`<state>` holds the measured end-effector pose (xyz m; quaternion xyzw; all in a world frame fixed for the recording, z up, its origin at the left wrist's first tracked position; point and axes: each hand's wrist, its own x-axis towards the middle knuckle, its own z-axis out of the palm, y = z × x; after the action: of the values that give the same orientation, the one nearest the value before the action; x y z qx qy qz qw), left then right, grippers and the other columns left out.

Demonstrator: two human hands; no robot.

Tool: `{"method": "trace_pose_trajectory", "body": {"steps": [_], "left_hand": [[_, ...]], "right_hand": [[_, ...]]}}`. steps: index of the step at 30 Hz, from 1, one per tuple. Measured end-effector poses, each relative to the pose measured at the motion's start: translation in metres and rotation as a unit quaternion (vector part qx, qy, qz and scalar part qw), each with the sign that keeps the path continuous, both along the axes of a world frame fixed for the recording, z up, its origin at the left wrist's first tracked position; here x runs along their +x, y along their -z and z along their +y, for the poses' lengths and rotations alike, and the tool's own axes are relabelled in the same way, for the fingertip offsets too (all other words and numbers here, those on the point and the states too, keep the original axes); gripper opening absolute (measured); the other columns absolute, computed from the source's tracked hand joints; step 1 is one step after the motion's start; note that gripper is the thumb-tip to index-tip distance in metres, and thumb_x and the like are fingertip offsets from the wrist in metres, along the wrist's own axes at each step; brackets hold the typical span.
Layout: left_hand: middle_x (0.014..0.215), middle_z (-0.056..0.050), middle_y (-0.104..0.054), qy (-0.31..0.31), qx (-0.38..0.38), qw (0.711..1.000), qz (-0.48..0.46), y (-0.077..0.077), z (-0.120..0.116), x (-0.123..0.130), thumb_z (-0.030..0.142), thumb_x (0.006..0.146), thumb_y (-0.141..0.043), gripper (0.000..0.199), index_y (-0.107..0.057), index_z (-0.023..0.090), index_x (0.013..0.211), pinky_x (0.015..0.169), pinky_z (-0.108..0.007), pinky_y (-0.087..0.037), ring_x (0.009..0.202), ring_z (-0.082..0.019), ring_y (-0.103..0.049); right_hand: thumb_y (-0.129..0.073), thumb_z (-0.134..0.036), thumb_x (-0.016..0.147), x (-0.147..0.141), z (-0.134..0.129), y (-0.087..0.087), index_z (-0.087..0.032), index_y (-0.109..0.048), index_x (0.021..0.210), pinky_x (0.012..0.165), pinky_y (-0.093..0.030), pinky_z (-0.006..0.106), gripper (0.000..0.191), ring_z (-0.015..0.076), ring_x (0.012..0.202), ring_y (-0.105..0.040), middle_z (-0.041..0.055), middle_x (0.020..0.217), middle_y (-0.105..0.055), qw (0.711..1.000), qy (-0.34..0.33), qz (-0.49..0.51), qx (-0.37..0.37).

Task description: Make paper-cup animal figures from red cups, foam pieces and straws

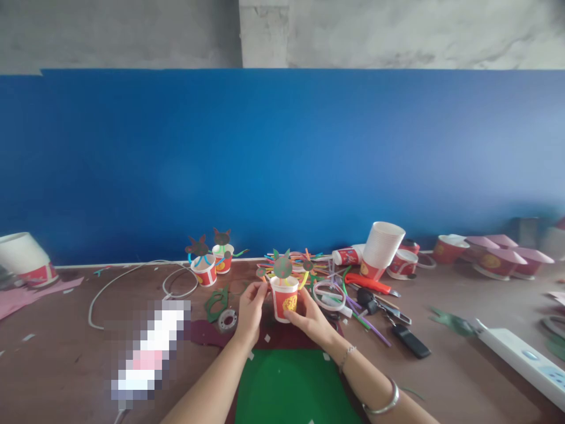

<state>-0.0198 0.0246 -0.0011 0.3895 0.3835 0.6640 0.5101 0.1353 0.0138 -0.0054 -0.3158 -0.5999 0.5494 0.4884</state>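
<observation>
The left hand (251, 312) and right hand (310, 321) pinch a red paper cup (283, 303) from either side, near the worktop's (66, 353) front edge (gentle, even pressure avoids crushing it).

You have bright, even light with only faint, soft shadows on the surface (463, 377). The picture is fairly sharp, but a pixelated patch (148, 353) blurs the lower left, and the wide lens stretches things toward the left and right edges.

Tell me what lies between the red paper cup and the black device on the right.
In the head view, the right hand and purple pipe cleaners lie between the red paper cup and the black device.
</observation>
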Motion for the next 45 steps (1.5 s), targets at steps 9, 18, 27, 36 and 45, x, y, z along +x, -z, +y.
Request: {"method": "trace_pose_trajectory", "body": {"steps": [9, 18, 27, 36, 45], "left_hand": [[0.061, 0.002, -0.058, 0.064, -0.012, 0.997, -0.052, 0.001, 0.001, -0.004, 0.034, 0.069, -0.071, 0.025, -0.057, 0.015, 0.061, 0.067, -0.024, -0.04, 0.063, -0.012, -0.053], [0.065, 0.001, -0.06, 0.066, -0.043, 0.991, -0.106, -0.003, 0.001, -0.005, 0.031, 0.064, -0.075, 0.022, -0.062, 0.014, 0.067, 0.06, -0.02, -0.037, 0.06, -0.008, -0.05], [0.057, 0.003, -0.054, 0.106, -0.081, 0.984, -0.118, -0.005, -0.002, -0.004, 0.032, 0.061, -0.077, 0.025, -0.062, 0.013, 0.065, 0.051, -0.018, -0.033, 0.051, -0.005, -0.044], [0.045, 0.008, -0.037, 0.216, -0.104, 0.958, -0.157, -0.011, -0.004, -0.008, 0.033, 0.066, -0.074, 0.032, -0.05, 0.014, 0.061, 0.043, -0.015, -0.026, 0.041, -0.002, -0.032], [0.045, 0.007, -0.041, 0.274, -0.147, 0.935, -0.168, -0.009, -0.007, -0.011, 0.031, 0.067, -0.073, 0.028, -0.051, 0.014, 0.063, 0.046, -0.018, -0.029, 0.043, -0.004, -0.039]], "right_hand": [[-0.065, -0.03, 0.074, 0.004, -0.001, 0.001, -0.019, -0.05, 0.12, 0.079, -0.048, 0.032, 0.05, 0.0208, 0.086, -0.06, 0.0044, 0.099, -0.066, 0.995, 0.008, -0.097, 0.034], [-0.046, -0.045, 0.087, 0.004, 0.005, -0.006, -0.022, -0.064, 0.101, 0.092, -0.04, 0.033, 0.032, 0.0224, 0.105, -0.053, 0.0064, 0.108, -0.061, 0.982, 0.138, -0.102, 0.083], [-0.074, -0.04, 0.064, 0.005, 0.006, -0.011, -0.019, -0.061, 0.071, 0.044, -0.031, 0.02, 0.026, 0.0074, 0.047, -0.041, -0.0044, 0.054, -0.052, 0.969, 0.174, 0.134, -0.113], [-0.076, -0.035, 0.065, 0.011, 0.005, -0.017, -0.019, -0.06, 0.074, 0.043, -0.033, 0.017, 0.024, 0.0056, 0.045, -0.042, -0.0053, 0.056, -0.051, 0.949, 0.04, 0.217, -0.227], [-0.075, -0.038, 0.067, 0.008, 0.005, -0.012, -0.019, -0.056, 0.068, 0.044, -0.031, 0.017, 0.027, 0.0052, 0.045, -0.039, -0.0067, 0.053, -0.047, 0.954, 0.025, 0.217, -0.206]]}}
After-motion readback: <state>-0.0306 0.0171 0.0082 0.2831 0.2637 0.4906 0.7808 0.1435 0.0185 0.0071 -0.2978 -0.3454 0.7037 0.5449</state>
